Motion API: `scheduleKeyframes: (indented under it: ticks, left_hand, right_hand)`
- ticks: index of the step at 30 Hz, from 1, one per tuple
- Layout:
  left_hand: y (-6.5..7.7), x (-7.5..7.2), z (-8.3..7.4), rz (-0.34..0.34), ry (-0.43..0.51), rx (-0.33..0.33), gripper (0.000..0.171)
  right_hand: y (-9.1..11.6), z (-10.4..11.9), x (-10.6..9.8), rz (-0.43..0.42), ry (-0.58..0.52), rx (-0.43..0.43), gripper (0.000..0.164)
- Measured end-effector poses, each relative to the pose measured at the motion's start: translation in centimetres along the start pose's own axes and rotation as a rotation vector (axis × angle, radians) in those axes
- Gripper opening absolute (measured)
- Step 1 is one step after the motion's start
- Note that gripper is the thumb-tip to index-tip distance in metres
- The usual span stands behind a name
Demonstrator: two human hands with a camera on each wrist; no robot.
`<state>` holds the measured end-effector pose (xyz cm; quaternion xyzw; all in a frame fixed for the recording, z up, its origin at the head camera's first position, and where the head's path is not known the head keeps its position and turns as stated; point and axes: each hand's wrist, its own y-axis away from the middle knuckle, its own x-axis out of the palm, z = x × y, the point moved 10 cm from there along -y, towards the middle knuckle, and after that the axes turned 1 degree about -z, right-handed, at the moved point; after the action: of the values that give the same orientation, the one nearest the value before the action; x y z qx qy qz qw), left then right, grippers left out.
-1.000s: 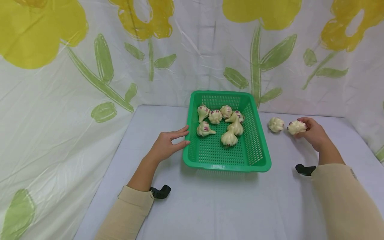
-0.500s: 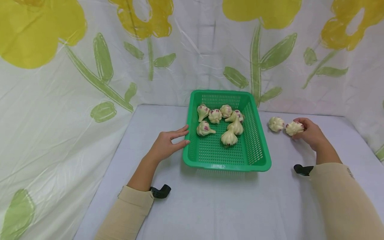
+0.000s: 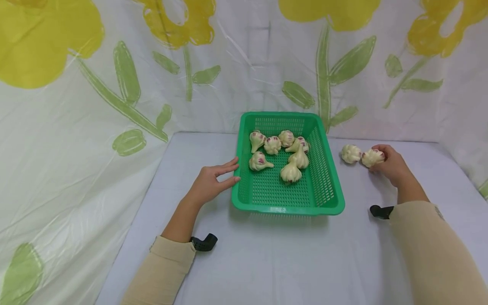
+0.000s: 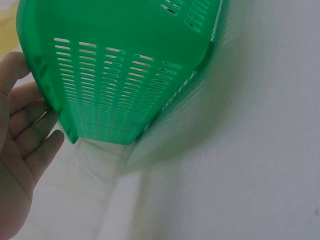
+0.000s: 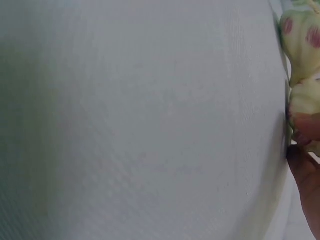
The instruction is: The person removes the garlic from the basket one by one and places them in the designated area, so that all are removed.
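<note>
My right hand (image 3: 390, 166) pinches a garlic bulb (image 3: 372, 158) low over the table, right of the basket. Close against its left side sits another garlic bulb (image 3: 350, 153). Only the fingertips of that hand and parts of both bulbs show at the edge of the right wrist view. Fairly straight fingers of my left hand (image 3: 211, 182) touch the left rim of a green plastic basket (image 3: 284, 210). The left wrist view shows those fingers (image 4: 35, 125) along the slotted basket wall (image 4: 105, 90). Several cream and purple garlic bulbs (image 3: 291, 173) lie inside, mostly toward the back.
A white cloth covers the table (image 3: 267, 262). Behind it hangs a white curtain (image 3: 228, 51) printed with yellow flowers and green leaves. Black wrist cameras (image 3: 205, 242) stick out from both beige sleeves (image 3: 431, 237).
My right hand has moved left with its garlic bulb, closing the gap to the neighbouring bulb. The left hand and basket keep their places; the head view shifts slightly.
</note>
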<state>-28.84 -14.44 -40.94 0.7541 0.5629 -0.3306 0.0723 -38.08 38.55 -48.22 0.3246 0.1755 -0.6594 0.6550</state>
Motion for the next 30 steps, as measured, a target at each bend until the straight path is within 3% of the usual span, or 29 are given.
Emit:
scheduleKeyframes:
  ticks: [20,30]
  left_hand:
    - [-0.1,-0.1,0.1,0.001,-0.004,-0.011,0.047]
    - [-0.1,0.1,0.3,0.008,-0.007,-0.017,0.046]
  right_hand:
    - [-0.1,-0.8,0.4,-0.001,-0.112,0.066,0.094]
    - [0.1,-0.7,0.8,0.007,-0.109,0.070,0.092]
